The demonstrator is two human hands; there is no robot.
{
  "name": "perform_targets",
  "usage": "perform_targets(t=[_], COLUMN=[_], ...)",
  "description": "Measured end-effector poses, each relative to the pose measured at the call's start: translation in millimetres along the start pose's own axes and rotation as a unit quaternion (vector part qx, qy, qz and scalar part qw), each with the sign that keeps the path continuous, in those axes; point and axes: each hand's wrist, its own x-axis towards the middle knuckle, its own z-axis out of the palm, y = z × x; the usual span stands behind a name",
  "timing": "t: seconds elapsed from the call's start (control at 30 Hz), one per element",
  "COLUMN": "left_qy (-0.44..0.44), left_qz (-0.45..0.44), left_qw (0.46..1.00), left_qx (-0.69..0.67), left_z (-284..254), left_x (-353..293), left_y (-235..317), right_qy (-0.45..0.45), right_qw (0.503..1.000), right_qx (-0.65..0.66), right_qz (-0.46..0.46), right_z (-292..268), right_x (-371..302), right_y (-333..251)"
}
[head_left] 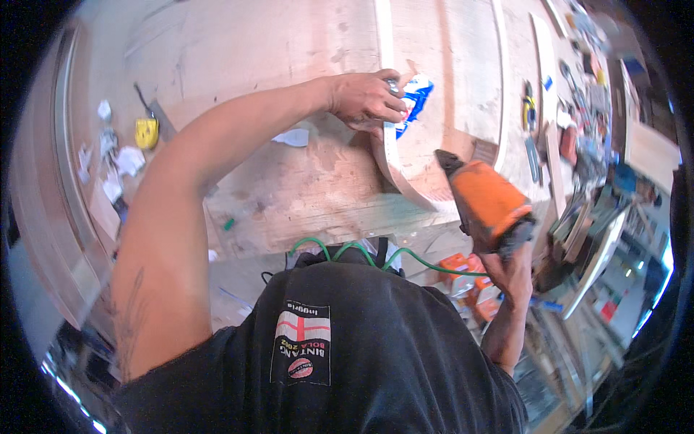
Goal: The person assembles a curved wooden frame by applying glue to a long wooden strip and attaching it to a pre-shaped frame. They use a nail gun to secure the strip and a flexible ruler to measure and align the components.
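Observation:
My right hand (507, 269) is wrapped round the grip of an orange and black nail gun (493, 199), slightly blurred. Its dark nose points up and left, apart from a long pale strip (392, 155). That strip runs down from the far edge of the workbench (289, 184) and curves right toward the near edge. With fingers closed, my left hand (370, 100) grips the strip about midway along. Just right of those fingers lies a crumpled blue and white packet (416, 105). A green coiled air hose (434, 267) leads toward my right hand.
At left lie a yellow tape measure (147, 133) and crumpled white paper (130, 160). Pliers with yellow handles (530, 108), wood strips (546, 72) and several tools crowd the right side. Orange boxes (455, 267) stand below the bench edge, beside stacked timber (578, 362).

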Motion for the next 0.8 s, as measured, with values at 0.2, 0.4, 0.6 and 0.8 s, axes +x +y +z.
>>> perform_targets(t=[0.2, 0.4, 0.6, 0.8], left_qy=[-0.120, -0.252, -0.298, -0.124], left_qz=[-0.062, -0.142, -0.236, -0.341], left_qw=[0.990, 0.950, 0.920, 0.928], left_qx=[0.043, 0.117, 0.101, 0.088], left_z=[-13, -25, 34, 58], left_x=[9, 43, 94, 96], left_y=[8, 37, 131, 166], right_qy=[0.294, 0.458, 0.521, 0.492], right_qw=[0.924, 0.803, 0.745, 0.740], right_qx=[0.080, 0.253, 0.307, 0.380], right_qz=[0.230, 0.286, 0.281, 0.259], right_z=[39, 99, 133, 120], right_x=[-128, -227, -257, -242], right_y=[6, 7, 19, 79])
